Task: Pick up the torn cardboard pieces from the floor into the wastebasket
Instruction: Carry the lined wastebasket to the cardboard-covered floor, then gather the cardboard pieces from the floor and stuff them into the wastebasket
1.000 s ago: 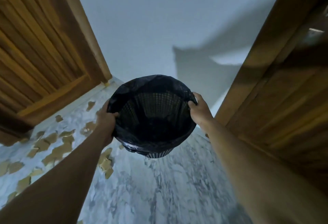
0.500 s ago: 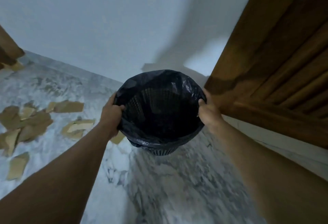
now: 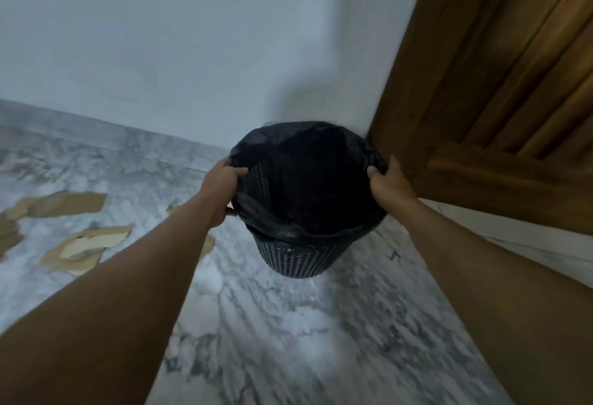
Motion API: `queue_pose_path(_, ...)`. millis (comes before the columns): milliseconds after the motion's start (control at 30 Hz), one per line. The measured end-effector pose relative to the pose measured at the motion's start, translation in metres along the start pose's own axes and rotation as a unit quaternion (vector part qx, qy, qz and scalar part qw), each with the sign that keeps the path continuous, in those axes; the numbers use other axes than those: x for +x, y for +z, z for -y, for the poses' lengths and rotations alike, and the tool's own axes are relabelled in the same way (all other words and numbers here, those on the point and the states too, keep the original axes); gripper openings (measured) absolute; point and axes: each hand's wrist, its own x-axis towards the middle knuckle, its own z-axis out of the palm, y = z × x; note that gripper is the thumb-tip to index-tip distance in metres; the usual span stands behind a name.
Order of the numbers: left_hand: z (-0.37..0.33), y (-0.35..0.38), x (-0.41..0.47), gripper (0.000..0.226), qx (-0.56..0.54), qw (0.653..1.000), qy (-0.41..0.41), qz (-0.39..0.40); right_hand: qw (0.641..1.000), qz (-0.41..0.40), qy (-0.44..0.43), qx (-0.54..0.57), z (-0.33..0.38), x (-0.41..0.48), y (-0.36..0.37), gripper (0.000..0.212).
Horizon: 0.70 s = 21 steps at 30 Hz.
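Note:
A dark mesh wastebasket lined with a black bag stands in the middle of the view, over the marble floor. My left hand grips its left rim and my right hand grips its right rim. The inside of the basket is too dark to see into. Torn brown cardboard pieces lie on the floor at the left, with a larger flat piece behind them. A small scrap shows just under my left forearm.
A wooden door fills the right side, close behind the basket. A pale wall runs along the back. Grey-white marble floor stretches toward me between my arms.
The view has swung right and down. The basket, held by both hands, now sits lower and nearer the wooden door on the right. The cardboard pieces have slid toward the left edge.

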Motion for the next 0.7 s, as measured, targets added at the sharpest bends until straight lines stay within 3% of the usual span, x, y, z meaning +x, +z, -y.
queue_pose_path(67, 0.001, -0.010, -0.010, 0.019, 0.039, 0.999, -0.007, 0.007, 0.997, -0.017, -0.002, -0.070, 0.014, -0.013, 0.002, 0.069)
queue_pose_path(200, 0.003, -0.036, -0.023, 0.062, 0.036, 0.999, -0.006, -0.008, 0.976, -0.059, -0.102, -0.182, 0.045, -0.050, 0.018, 0.062)
queue_pose_path(433, 0.024, -0.144, -0.065, 0.058, 0.072, 0.992, 0.047, -0.097, 0.949, 0.006, -0.234, -0.210, 0.113, -0.115, 0.110, 0.059)
queue_pose_path(600, 0.068, -0.244, -0.081, 0.055, 0.161, 0.968, 0.030, -0.190, 0.923, 0.067, -0.324, -0.198, 0.141, -0.149, 0.207, 0.056)
queue_pose_path(700, 0.109, -0.296, -0.086, 0.055, 0.206, 0.949, 0.007, -0.239, 0.919, 0.109, -0.328, -0.191, 0.126, -0.153, 0.273, 0.056)
